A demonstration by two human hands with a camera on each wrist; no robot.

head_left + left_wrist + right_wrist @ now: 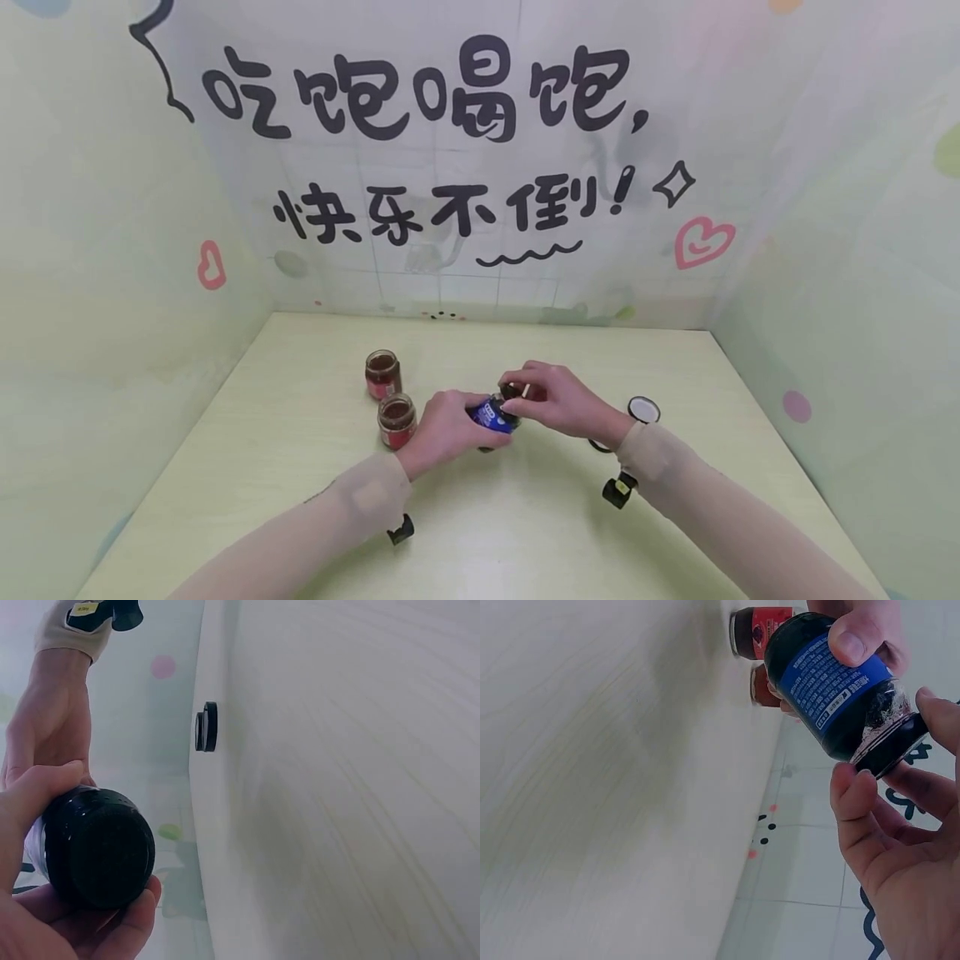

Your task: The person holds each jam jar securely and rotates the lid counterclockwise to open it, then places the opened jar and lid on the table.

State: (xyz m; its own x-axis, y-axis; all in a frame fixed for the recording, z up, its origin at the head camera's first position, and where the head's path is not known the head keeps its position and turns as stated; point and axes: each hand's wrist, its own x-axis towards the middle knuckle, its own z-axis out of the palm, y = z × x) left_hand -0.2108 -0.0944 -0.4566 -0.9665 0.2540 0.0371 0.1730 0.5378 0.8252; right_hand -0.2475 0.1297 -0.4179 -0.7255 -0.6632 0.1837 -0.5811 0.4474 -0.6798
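A dark glass jar with a blue label [493,415] is held above the table, tilted, in my left hand [448,427]. In the left wrist view the dark jar base [105,851] faces the camera, with fingers and thumb around its side. My right hand [558,400] grips the black lid [892,747] at the jar's mouth. The right wrist view shows thumb and fingertips on the lid's rim; whether the lid is loose I cannot tell. Left of my hands, two lidless jars with red labels, a rear jar [384,382] and a nearer jar [397,423], stand upright holding dark red-brown contents.
Beneath my right wrist lie two lids; one lid [643,409] shows its white inside, and the other is partly hidden. The pale table [480,517] meets printed walls at the back and both sides. A small black device [618,490] is strapped at each wrist.
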